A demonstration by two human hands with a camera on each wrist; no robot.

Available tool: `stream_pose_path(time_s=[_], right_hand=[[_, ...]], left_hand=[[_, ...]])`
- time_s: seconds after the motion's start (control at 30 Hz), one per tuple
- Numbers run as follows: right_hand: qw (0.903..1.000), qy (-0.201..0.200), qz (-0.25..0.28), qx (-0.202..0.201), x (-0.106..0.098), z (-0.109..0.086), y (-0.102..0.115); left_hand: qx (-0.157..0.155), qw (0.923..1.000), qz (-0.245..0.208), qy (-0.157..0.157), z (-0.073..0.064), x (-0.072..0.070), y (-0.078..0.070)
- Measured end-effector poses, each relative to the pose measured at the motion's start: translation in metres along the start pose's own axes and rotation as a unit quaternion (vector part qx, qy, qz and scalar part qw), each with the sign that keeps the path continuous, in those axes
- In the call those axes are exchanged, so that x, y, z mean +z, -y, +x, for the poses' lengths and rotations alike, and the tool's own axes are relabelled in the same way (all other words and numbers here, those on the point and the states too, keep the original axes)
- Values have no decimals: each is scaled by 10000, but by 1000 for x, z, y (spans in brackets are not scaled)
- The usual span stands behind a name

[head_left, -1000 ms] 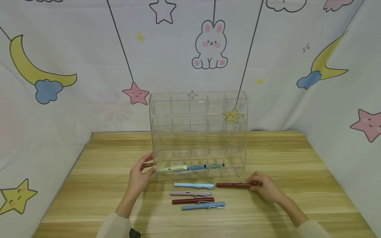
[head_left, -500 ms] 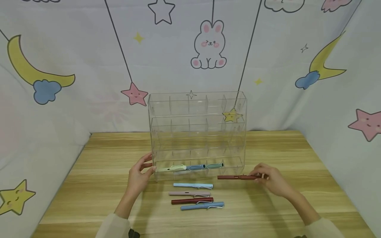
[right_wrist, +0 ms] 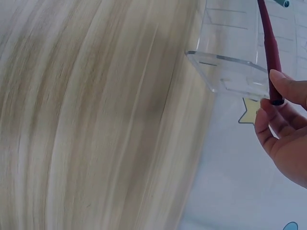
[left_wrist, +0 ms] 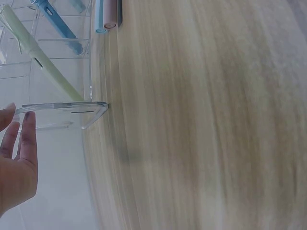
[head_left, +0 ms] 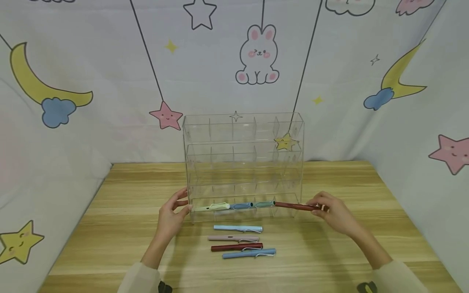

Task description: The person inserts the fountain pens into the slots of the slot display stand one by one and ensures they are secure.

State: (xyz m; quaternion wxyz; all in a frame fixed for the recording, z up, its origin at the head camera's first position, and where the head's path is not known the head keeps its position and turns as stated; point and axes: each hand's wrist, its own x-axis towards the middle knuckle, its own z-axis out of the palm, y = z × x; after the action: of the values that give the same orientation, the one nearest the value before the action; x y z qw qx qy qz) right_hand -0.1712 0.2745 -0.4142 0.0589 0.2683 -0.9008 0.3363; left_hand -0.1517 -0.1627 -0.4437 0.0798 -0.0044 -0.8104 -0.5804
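Note:
A clear acrylic pen rack [head_left: 221,154] with several tiers and dividers stands on the table. My left hand [head_left: 172,212] grips its left side panel, thumb on one face and fingers on the other. Between thumb and fingers, my right hand [head_left: 336,213] pinches the capped end of a dark red pen [head_left: 293,206] at the rack's right side. The pen's far end reaches over the bottom tier, close to a green pen [head_left: 264,204]. Left of that, a blue pen [head_left: 241,206] and a pale green pen [left_wrist: 42,62] lie in the same tier.
In front of the rack, a light blue pen [head_left: 237,228], a pinkish pen [head_left: 233,238], another dark red pen [head_left: 236,247] and a blue pen [head_left: 249,253] lie on the wooden table [head_left: 121,228]. A printed cloth [head_left: 212,77] hangs behind and at both sides.
My right hand has lifted the dark red pen off the table and brought it up and back to the bottom tier's right end. The left hand has kept its hold on the rack.

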Motion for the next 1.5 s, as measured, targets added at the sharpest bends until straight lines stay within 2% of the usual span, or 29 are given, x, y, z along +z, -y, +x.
stream_pose_path(time_s=[0.2, 0.47, 1.17, 1.5], right_hand=[[9999, -52, 13, 89, 7, 9, 7], [9995, -39, 39, 299, 15, 20, 17], [9988, -258, 337, 232, 40, 33, 27], [9977, -353, 486, 313, 35, 30, 25]], left_hand=[[102, 9999, 26, -35, 1, 1, 1], [49, 10000, 21, -19, 2, 1, 1], [35, 10000, 12, -17, 1, 1, 2], [71, 10000, 15, 12, 0, 1, 1]])
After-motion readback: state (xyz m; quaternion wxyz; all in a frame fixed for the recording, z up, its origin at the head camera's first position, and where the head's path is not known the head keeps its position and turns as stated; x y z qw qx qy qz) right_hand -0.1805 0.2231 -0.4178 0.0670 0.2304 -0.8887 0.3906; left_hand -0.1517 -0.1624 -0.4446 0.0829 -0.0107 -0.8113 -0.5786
